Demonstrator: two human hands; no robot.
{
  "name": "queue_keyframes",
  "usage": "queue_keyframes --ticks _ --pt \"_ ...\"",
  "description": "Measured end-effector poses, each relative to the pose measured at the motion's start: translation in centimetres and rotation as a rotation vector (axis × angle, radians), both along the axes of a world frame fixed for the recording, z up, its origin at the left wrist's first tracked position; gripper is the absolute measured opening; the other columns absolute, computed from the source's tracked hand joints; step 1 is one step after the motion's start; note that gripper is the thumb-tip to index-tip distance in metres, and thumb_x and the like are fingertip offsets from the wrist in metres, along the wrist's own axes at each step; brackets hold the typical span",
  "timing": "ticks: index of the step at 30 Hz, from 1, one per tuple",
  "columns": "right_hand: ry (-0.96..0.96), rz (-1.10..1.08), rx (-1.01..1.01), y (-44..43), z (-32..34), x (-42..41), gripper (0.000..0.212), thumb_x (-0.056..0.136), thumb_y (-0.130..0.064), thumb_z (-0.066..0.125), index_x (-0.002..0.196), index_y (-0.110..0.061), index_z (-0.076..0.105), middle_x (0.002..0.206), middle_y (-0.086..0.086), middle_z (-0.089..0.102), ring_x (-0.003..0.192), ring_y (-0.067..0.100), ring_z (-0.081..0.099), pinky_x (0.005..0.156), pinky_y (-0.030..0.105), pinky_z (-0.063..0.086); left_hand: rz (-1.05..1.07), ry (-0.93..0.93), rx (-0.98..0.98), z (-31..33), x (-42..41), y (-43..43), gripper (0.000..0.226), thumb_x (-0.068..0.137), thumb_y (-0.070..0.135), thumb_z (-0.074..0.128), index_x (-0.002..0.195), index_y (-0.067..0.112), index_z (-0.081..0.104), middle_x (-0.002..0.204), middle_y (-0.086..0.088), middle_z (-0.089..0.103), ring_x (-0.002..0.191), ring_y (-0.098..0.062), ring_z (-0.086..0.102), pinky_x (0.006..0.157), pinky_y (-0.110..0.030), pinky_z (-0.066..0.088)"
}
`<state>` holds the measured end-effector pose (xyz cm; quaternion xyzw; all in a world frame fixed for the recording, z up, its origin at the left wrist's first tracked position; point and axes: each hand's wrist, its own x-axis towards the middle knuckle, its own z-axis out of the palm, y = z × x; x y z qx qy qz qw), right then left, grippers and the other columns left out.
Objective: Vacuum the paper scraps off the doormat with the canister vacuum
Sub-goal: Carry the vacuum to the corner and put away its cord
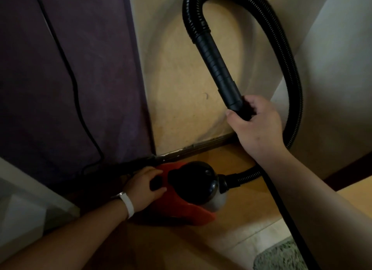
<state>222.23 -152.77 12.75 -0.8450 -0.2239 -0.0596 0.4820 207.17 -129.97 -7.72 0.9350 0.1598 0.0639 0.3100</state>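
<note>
One canister vacuum (191, 181), one ribbed hose (291, 72), one power cord (76, 92), one doormat (281, 257), two hands (left hand (143, 187) with one wristband (128, 204), right hand (255, 125)).

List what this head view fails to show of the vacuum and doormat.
Head view:
Grey shaggy doormat: a corner, cut by the bottom edge; no paper scraps visible.
Black rigid hose tube: its end hidden in the right hand.
Red and black canister vacuum: handle covered by the left hand.
Black power cord: leaves the top edge.

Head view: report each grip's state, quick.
Left grip: closed on the handle of the vacuum.
Right grip: closed on the hose tube.
</note>
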Motion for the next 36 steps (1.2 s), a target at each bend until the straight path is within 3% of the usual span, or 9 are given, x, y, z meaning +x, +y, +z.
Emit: queue_keyframes --ticks 3,7,11,18,24,28,32,34,36 --pt "0.005 -0.003 -0.004 -0.2 0.0 -0.1 0.02 0.089 -0.034 0.073 0.102 -0.038 0.058 0.106 -0.007 0.065 0.095 0.008 0.063 0.078 0.023 0.053 0.033 -0.086 -0.022 3.3 1.0 0.1 0.054 0.072 0.045 0.074 0.12 0.024 0.063 0.114 0.015 0.051 0.103 -0.006 0.055 0.092 -0.024 0.046" --pt "0.016 -0.005 -0.013 -0.1 0.5 -0.6 0.02 0.089 -0.03 0.072 0.1 -0.034 0.057 0.099 -0.008 0.062 0.086 0.008 0.06 0.067 0.021 0.048 0.038 -0.219 0.023 8.1 2.1 0.6 0.057 0.066 0.056 0.06 0.109 0.018 0.067 0.101 0.009 0.058 0.092 -0.006 0.057 0.082 -0.005 0.039" --pt "0.026 0.008 -0.06 -0.1 0.9 -1.0 0.016 0.089 -0.03 0.071 0.1 -0.028 0.06 0.093 -0.005 0.059 0.078 0.01 0.058 0.061 0.023 0.041 0.042 -0.356 0.139 13.4 2.6 1.9 0.053 0.07 0.054 0.062 0.11 0.018 0.066 0.099 0.009 0.058 0.092 -0.007 0.056 0.086 -0.019 0.045" --pt "0.091 0.064 -0.045 0.3 2.6 -1.6 0.014 0.09 -0.02 0.071 0.083 -0.021 0.059 0.077 0.008 0.061 0.066 0.025 0.06 0.054 0.032 0.046 0.205 -0.673 0.269 25.7 2.2 3.5 0.042 0.074 0.045 0.063 0.106 0.017 0.068 0.094 0.007 0.065 0.081 -0.004 0.057 0.076 -0.011 0.046" --pt "0.112 0.03 -0.019 1.9 3.3 -2.1 0.02 0.086 -0.023 0.075 0.091 -0.027 0.057 0.086 -0.001 0.06 0.074 0.017 0.058 0.06 0.033 0.045 0.407 -0.889 0.356 35.1 2.1 3.9 0.025 0.077 0.03 0.069 0.098 0.016 0.068 0.09 0.005 0.065 0.079 -0.012 0.061 0.075 -0.024 0.05" --pt "0.077 0.002 -0.023 2.2 3.7 -2.5 0.027 0.085 -0.022 0.077 0.101 -0.025 0.056 0.087 -0.004 0.058 0.075 0.015 0.056 0.064 0.036 0.045 0.67 -0.86 0.227 38.5 2.0 6.6 0.019 0.079 0.03 0.066 0.097 0.024 0.063 0.093 0.007 0.063 0.085 -0.011 0.06 0.076 -0.024 0.049" --pt "0.099 -0.012 -0.03 2.2 3.8 -2.8 0.029 0.085 -0.022 0.077 0.107 -0.02 0.058 0.092 -0.005 0.057 0.08 0.015 0.054 0.074 0.04 0.046 0.797 -0.747 0.052 39.3 2.4 8.8 0.02 0.082 0.031 0.063 0.099 0.021 0.061 0.079 0.012 0.06 0.074 -0.009 0.059 0.059 -0.022 0.043" --pt "0.125 -0.008 -0.036 2.2 3.9 -2.7 0.029 0.086 -0.024 0.076 0.109 -0.02 0.059 0.095 -0.005 0.058 0.083 0.015 0.055 0.078 0.042 0.047 0.797 -0.656 -0.02 39.0 3.0 9.6 0.02 0.082 0.034 0.062 0.092 0.016 0.063 0.081 0.003 0.066 0.071 -0.013 0.061 0.056 -0.025 0.046" --pt "0.145 -0.007 -0.038 2.3 4.1 -2.7 0.029 0.086 -0.023 0.076 0.109 -0.02 0.059 0.097 -0.004 0.058 0.084 0.014 0.054 0.079 0.04 0.044 0.772 -0.615 -0.138 38.8 3.9 10.0 0.025 0.08 0.034 0.06 0.082 0.01 0.065 0.077 -0.008 0.07 0.068 -0.023 0.067 0.064 -0.036 0.058"
